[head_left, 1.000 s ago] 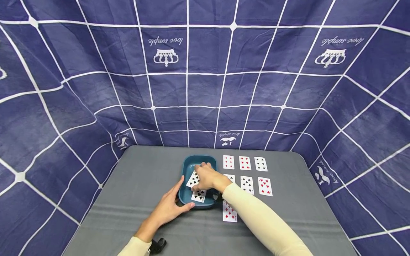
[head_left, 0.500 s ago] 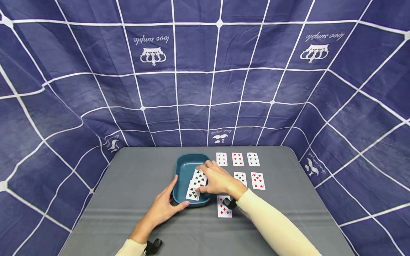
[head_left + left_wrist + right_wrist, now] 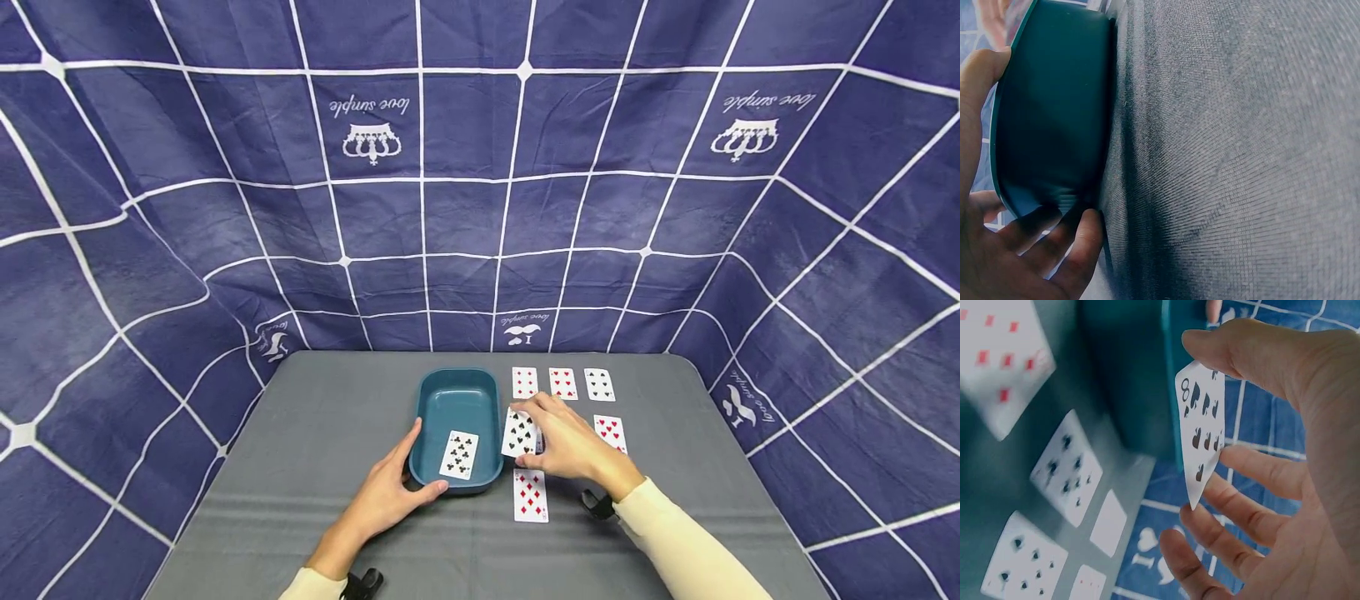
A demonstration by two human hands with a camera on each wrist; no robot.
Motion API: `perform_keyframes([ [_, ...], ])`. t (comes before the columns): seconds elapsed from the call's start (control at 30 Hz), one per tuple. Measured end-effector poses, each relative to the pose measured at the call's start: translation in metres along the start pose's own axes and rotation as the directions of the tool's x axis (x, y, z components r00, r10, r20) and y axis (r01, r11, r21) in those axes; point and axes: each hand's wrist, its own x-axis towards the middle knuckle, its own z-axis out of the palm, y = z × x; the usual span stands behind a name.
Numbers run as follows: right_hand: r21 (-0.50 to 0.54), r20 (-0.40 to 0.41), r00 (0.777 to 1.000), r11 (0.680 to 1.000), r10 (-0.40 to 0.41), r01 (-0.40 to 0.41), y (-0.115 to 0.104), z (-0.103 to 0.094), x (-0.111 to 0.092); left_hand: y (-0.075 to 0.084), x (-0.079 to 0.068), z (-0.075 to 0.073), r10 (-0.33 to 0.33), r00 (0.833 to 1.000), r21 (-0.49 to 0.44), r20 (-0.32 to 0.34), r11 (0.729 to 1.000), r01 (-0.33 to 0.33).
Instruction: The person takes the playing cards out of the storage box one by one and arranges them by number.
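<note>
My right hand [image 3: 562, 437] pinches an eight of spades [image 3: 519, 433] between thumb and fingertips, beside the right wall of a teal tray [image 3: 495, 400]. Its pips and corner 8 show in the right wrist view, where the card [image 3: 1200, 431] is tilted. One clubs card [image 3: 459, 455] lies face up in the tray's near end. At the tray's near left corner is my left hand [image 3: 386, 483], thumb on the near rim and fingers extended along the outer left wall. In the left wrist view its fingertips [image 3: 1088, 228] touch the tray's lower outside.
Right of the tray, face-up cards lie in rows. The back row has a diamonds card [image 3: 525, 382], a hearts card [image 3: 562, 383] and a spades card [image 3: 600, 385]. Another hearts card [image 3: 610, 433] and a diamonds card [image 3: 531, 496] lie nearer. My right hand hides cards between them.
My right hand has lifted the eight of spades out of the tray and carried it rightward past the rim. The clubs card stays in the tray. My left hand keeps its place.
</note>
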Motion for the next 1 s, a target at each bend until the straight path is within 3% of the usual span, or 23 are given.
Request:
perform_keyframes([
  [0.23,-0.022,-0.012,1.000,1.000,-0.009,0.009,0.025,0.001,-0.028,0.000,0.001,0.000,-0.004,1.000,-0.009,0.004,1.000,0.004],
  [0.63,0.043,0.016,0.999,0.999,-0.033,0.032,0.053,0.010,-0.074,0.000,0.001,0.001,-0.005,1.000,-0.013,-0.004,1.000,0.004],
  [1.0,0.072,0.029,0.999,0.997,-0.036,0.034,0.066,0.022,-0.095,-0.002,0.001,0.001,-0.004,1.000,-0.025,0.000,1.000,0.003],
])
